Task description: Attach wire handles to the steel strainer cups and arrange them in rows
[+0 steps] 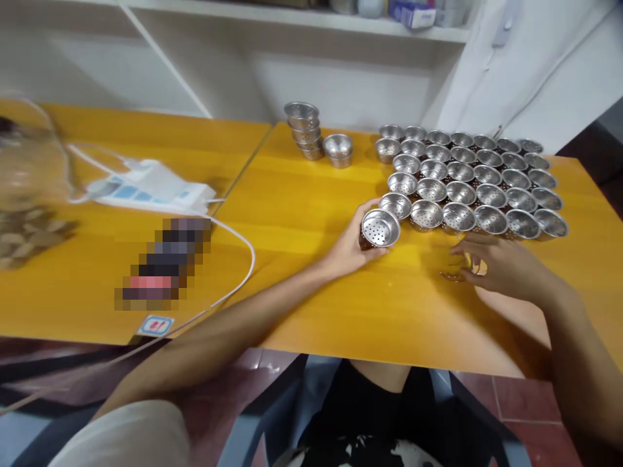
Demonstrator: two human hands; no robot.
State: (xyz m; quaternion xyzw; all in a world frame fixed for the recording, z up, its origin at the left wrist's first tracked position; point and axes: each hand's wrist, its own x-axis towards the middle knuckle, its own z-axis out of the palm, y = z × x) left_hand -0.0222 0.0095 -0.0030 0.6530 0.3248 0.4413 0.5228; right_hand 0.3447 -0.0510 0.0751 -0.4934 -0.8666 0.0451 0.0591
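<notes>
My left hand (353,245) is wrapped round a perforated steel cup (380,228), which it holds at the near left corner of a block of similar cups. Those cups (458,216) stand mouth up in close rows on the yellow table (370,311). Over the table just in front of the rows is my right hand (499,263), with fingers apart and curled and nothing seen between them. A tall stack of cups (302,115) and a shorter stack (337,148) stand farther back, left of the rows.
A white power strip (150,188) with cables lies on the left of the table, near a blurred-out object (168,259). Small brownish pieces (29,233) lie at the far left. A label (156,325) sits at the front edge. Behind runs a white shelf (292,14).
</notes>
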